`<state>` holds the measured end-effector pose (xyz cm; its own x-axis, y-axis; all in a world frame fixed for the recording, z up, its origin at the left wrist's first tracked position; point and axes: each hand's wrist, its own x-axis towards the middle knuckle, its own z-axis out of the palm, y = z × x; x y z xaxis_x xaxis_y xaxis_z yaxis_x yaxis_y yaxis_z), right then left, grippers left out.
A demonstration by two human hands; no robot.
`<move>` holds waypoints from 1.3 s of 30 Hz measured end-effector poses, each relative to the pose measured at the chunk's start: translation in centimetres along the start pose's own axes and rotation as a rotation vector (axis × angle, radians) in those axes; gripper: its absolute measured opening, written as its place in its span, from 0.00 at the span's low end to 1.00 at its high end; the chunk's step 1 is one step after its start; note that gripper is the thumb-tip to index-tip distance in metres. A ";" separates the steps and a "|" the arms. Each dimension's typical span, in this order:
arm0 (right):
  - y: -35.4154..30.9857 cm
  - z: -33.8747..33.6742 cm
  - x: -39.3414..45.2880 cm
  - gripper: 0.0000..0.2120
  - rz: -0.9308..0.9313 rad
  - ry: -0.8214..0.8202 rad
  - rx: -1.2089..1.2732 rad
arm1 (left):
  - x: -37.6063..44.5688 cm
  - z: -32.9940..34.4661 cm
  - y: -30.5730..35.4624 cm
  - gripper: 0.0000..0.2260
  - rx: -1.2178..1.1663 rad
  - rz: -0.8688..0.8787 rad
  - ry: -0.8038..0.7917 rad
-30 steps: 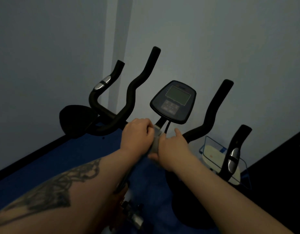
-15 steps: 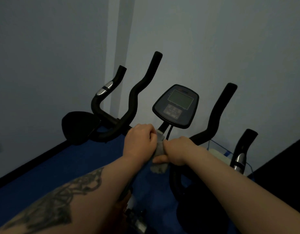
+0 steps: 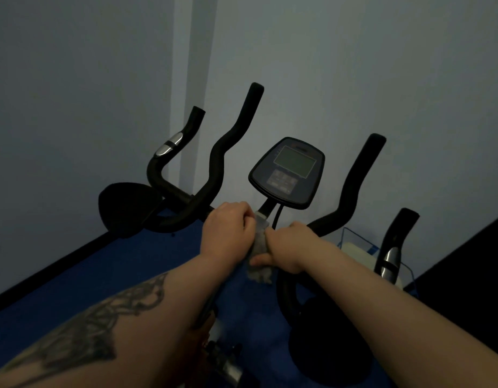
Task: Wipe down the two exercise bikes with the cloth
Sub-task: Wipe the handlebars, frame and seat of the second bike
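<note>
A black exercise bike stands right in front of me, its handlebars (image 3: pixel 214 169) curving up on both sides of a dark console (image 3: pixel 288 172) with a grey screen. A grey cloth (image 3: pixel 260 247) is bunched at the middle of the bar, just below the console stem. My left hand (image 3: pixel 228 231) grips the cloth and the bar from the left. My right hand (image 3: pixel 287 247) holds the cloth from the right, thumb underneath. A loose end of the cloth hangs below my right hand. Only this one bike is clearly in view.
A black rounded seat-like pad (image 3: pixel 127 205) shows at the left, behind the handlebars. A clear bin (image 3: pixel 354 245) with a pale object sits on the blue floor (image 3: pixel 102 275) at the right. Pale walls close in behind; a dark surface (image 3: pixel 466 270) fills the right edge.
My right hand has curled more tightly over the cloth and shifted slightly right and down. More of the cloth hangs below it. The left hand has hardly moved.
</note>
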<state>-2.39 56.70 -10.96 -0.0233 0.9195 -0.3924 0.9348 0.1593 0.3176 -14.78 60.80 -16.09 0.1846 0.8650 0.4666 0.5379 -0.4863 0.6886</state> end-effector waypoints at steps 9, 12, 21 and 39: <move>0.0 3.3 -2.5 0.28 0.011 0.372 0.060 | -0.1 -0.1 -0.1 0.06 -0.012 -0.003 -0.006; 0.0 1.6 -1.0 0.30 0.049 0.187 0.048 | 0.0 0.0 -0.1 0.06 -0.007 0.009 0.000; -0.2 1.5 -2.3 0.25 0.041 0.276 -0.179 | -0.1 -0.2 -0.2 0.07 -0.021 -0.029 -0.033; 1.7 2.3 -6.5 0.22 -0.011 0.587 0.514 | 0.0 -0.4 -0.2 0.07 -0.046 -0.023 -0.069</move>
<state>0.21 50.16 -9.86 -0.0833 0.9813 0.1735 0.9771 0.1147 -0.1794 -15.20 60.81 -15.98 0.2299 0.8816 0.4122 0.5043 -0.4702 0.7243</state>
